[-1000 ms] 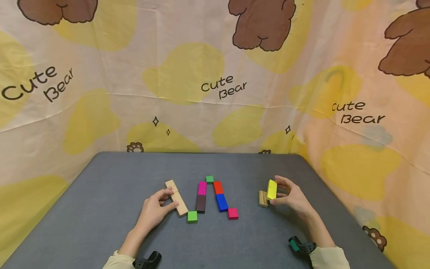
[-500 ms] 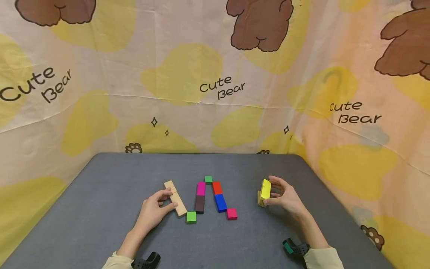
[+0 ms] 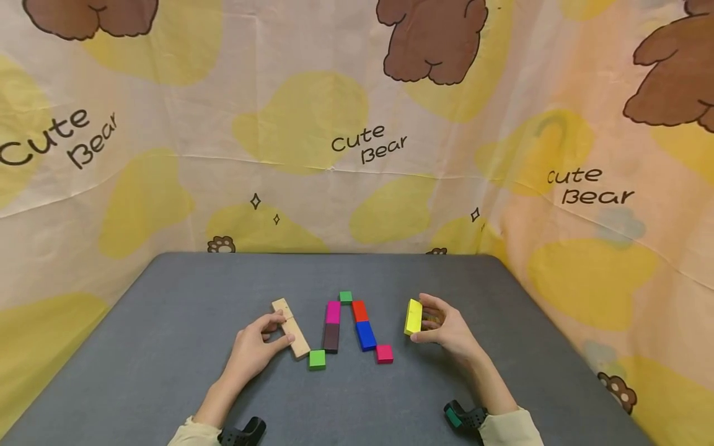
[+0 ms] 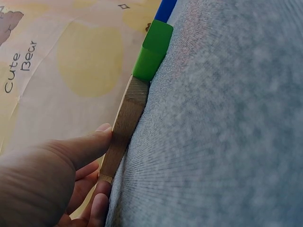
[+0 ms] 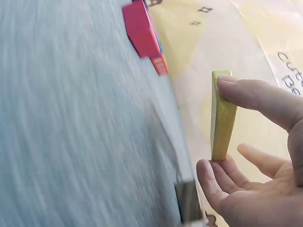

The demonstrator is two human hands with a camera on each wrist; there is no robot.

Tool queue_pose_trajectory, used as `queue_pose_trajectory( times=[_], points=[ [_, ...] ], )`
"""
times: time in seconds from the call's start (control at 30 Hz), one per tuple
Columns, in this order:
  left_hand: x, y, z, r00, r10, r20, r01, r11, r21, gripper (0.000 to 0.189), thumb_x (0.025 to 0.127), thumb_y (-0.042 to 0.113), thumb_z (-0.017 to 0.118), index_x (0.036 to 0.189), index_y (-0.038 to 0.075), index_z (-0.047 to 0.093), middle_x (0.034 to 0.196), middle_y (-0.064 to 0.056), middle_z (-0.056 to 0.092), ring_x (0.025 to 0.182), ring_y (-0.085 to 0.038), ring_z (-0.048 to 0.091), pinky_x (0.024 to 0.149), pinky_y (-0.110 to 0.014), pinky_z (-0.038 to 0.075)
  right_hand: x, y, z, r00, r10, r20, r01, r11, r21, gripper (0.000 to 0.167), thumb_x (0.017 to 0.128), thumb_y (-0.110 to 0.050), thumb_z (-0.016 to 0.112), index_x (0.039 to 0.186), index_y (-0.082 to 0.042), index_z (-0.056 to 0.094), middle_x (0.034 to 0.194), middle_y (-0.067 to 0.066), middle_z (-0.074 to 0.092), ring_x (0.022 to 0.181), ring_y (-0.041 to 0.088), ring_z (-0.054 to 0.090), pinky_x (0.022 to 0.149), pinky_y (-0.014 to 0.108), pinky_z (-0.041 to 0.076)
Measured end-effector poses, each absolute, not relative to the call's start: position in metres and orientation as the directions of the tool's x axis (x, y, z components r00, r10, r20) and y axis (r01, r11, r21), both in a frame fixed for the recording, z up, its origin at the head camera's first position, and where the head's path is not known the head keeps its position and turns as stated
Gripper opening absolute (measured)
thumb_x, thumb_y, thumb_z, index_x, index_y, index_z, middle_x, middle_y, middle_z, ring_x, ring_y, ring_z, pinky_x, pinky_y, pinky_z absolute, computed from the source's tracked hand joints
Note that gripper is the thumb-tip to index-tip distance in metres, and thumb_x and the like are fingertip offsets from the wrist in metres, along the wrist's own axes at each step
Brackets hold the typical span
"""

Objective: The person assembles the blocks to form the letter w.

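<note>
My left hand (image 3: 256, 347) holds a pale wooden block (image 3: 299, 341), thumb on its side; in the left wrist view this block (image 4: 124, 127) lies on the table, its end at a green block (image 4: 154, 49). Another pale block (image 3: 282, 306) continues the line at its far end. My right hand (image 3: 446, 328) pinches a yellow block (image 3: 413, 317) by its two ends between thumb and fingers. In the right wrist view the yellow block (image 5: 224, 116) is up off the table, beyond a brown wooden block (image 5: 188, 203) standing below, which the hand hides in the head view.
Between the hands, blocks form a zigzag: a green cube (image 3: 317, 360), dark brown (image 3: 331, 339), magenta (image 3: 333, 312), a far green cube (image 3: 346, 298), orange-red (image 3: 359, 311), blue (image 3: 365, 336) and a pinkish-red cube (image 3: 384, 354). A bear-print cloth (image 3: 312, 198) hangs behind the grey table (image 3: 195, 297).
My right hand has carried the yellow block left, away from beside the brown wooden block and toward the zigzag. My left hand keeps its place on the pale block.
</note>
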State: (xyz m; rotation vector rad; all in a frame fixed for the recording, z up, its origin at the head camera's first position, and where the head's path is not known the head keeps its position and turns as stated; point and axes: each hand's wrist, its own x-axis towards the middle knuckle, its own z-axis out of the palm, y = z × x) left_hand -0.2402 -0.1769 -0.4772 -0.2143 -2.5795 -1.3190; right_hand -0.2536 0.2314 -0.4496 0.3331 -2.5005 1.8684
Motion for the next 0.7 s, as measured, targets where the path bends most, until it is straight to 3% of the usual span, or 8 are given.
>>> queue_pose_trajectory(
  times=[0.3,0.7],
  points=[
    [-0.242,-0.178,-0.478,-0.96,0.025,0.279,0.241,0.577,0.78,0.045,0.085,0.025,0.081,0.121,0.004,0.066,0.135,-0.01,0.058,0.115,-0.03,0.059,0.092,-0.047,0.05,-0.255,0.199,-0.453,-0.981,-0.167,0.098,-0.144,0.292,-0.946,0.092,0.065,0.001,0.089,0.146,-0.002,0.044,0.141,0.015,0.049,0.123,0.033,0.05,0.101,0.048,0.045],
    [-0.242,-0.176,-0.479,-0.957,0.021,0.289,0.247,0.582,0.775,0.044,0.084,0.022,0.081,0.12,0.003,0.066,0.135,-0.011,0.059,0.114,-0.03,0.06,0.092,-0.047,0.05,-0.261,0.19,-0.461,-0.992,-0.104,0.072,-0.108,0.394,-0.913,0.09,0.062,0.004,0.089,0.142,-0.005,0.05,0.138,0.011,0.052,0.112,0.028,0.054,0.095,0.043,0.05]
  ],
)
